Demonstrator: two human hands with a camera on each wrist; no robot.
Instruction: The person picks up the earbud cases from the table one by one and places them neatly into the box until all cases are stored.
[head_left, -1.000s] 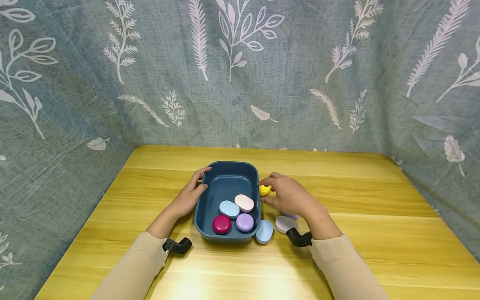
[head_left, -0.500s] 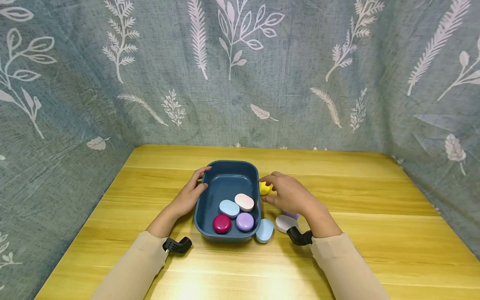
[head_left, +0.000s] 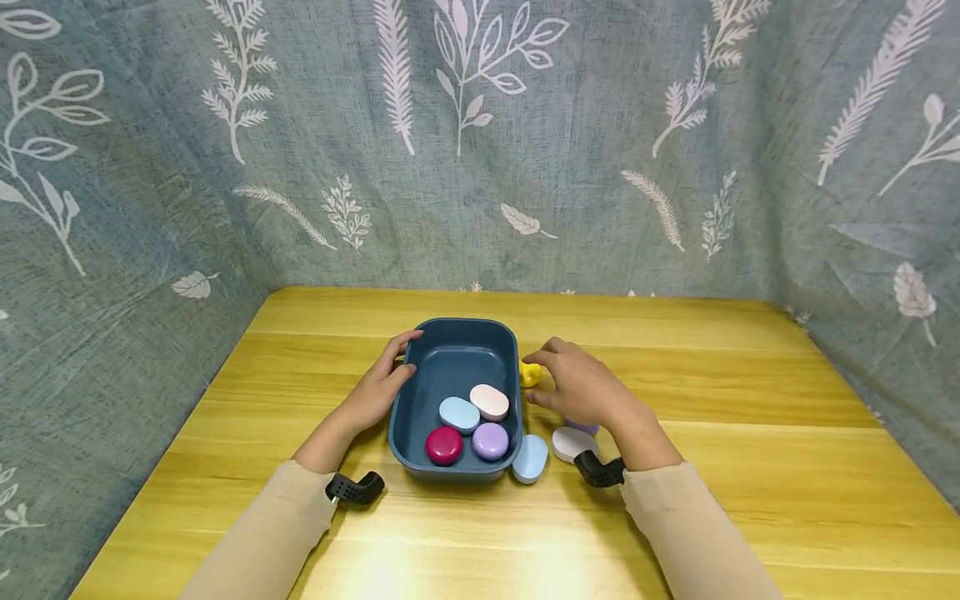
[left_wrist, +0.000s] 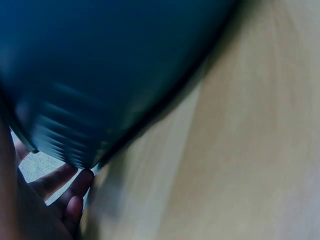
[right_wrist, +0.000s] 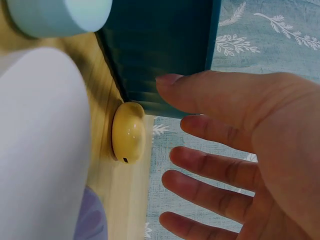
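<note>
In the head view, a dark blue bin stands on the table. My left hand holds its left side, with the thumb at the rim and fingers against the outer wall. Inside lie a pale pink oval piece, a light blue oval piece, a round crimson piece and a round lilac piece. Beside the bin's right wall, my right hand hovers with fingers spread around a yellow rounded piece. The right wrist view shows this glossy yellow piece apart from the fingers, with a small dark slot.
Right of the bin, a light blue piece lies near its front corner. A white oval piece and a purple piece sit partly under my right wrist. A leaf-patterned curtain hangs behind and beside the wooden table.
My right hand has drawn back slightly rightward from the bin's rim, its fingers parting from the yellow piece. My left hand and the bin's contents stay as they were.
</note>
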